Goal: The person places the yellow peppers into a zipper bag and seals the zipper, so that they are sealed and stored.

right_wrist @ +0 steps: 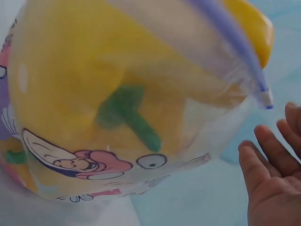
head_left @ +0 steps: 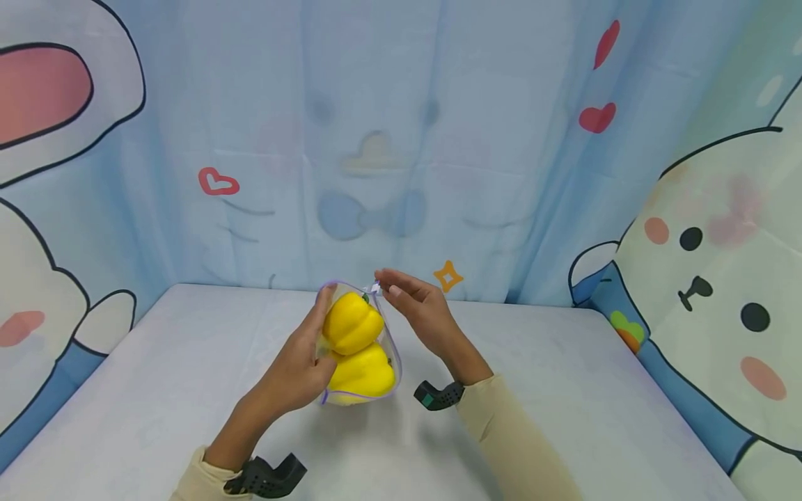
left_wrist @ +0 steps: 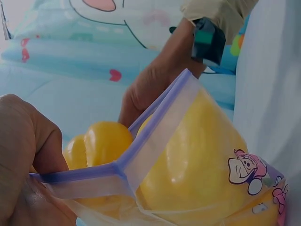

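A clear zip bag (left_wrist: 157, 134) with a purple closure and cartoon prints stands with its mouth open over the table. Inside are yellow bell peppers; the head view shows an upper one (head_left: 353, 323) and a lower one (head_left: 363, 372). A green stem (right_wrist: 134, 117) shows through the plastic in the right wrist view. My left hand (head_left: 301, 365) grips the near-left rim, thumb across the opening and fingers along the outside. At the far right corner, my right hand (head_left: 426, 313) is beside the white zip slider (right_wrist: 267, 99), fingers loosely bent and apart from it.
The bag is over a white-covered table (head_left: 213, 376). A light blue curtain (head_left: 376, 83) with cartoon animals and hearts hangs behind and along the sides. Black wrist cameras sit on the left wrist (head_left: 266, 476) and right wrist (head_left: 438, 395).
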A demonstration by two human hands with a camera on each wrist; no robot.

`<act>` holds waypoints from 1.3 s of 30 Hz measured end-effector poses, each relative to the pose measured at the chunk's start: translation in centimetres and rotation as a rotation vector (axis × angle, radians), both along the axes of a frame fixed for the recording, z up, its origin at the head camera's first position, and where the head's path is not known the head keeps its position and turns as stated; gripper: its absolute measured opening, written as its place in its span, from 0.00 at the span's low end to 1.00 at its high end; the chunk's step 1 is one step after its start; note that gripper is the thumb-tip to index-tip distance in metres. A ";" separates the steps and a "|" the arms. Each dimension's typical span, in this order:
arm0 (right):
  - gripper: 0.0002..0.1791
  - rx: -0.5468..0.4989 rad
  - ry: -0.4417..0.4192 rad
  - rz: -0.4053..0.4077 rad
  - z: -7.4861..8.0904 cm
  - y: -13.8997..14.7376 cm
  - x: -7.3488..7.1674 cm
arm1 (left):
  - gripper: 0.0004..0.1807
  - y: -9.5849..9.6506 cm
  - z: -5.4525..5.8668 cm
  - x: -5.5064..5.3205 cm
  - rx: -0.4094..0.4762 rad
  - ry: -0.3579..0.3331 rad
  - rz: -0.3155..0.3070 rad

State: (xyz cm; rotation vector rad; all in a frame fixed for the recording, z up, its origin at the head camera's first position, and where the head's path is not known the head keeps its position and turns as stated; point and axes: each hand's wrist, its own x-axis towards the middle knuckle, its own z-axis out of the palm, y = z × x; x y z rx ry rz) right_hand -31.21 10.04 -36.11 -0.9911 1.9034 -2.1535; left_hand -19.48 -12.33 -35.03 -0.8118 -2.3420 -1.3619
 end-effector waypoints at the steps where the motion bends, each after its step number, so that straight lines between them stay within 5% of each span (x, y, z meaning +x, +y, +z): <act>1: 0.25 -0.002 -0.008 0.021 -0.1 -0.2 -0.3 | 0.52 0.0 0.0 0.0 0.003 -0.001 -0.003; 9: 0.22 0.048 -0.018 0.057 -0.7 -1.4 -1.0 | 0.53 -0.2 -0.1 -0.1 0.007 0.006 -0.015; 18: 0.19 -0.021 -0.027 0.132 -0.7 -1.5 -1.1 | 0.53 -0.2 -0.2 -0.1 0.012 -0.004 -0.017; 27: 0.14 -0.019 -0.013 0.012 -0.9 -1.4 -1.4 | 0.62 0.2 -0.1 0.1 0.021 -0.068 -0.027; 33: 0.16 -0.029 0.024 -0.030 -0.6 -1.6 -1.5 | 0.64 0.3 -0.5 0.2 0.000 -0.048 0.033; 37: 0.16 -0.026 0.043 -0.067 -0.4 -1.4 -1.4 | 0.65 0.0 -1.4 0.4 0.007 -0.042 0.028; 39: 0.17 -0.031 0.047 -0.072 -0.3 -1.3 -1.4 | 0.67 -0.3 -2.6 0.5 -0.012 0.019 -0.019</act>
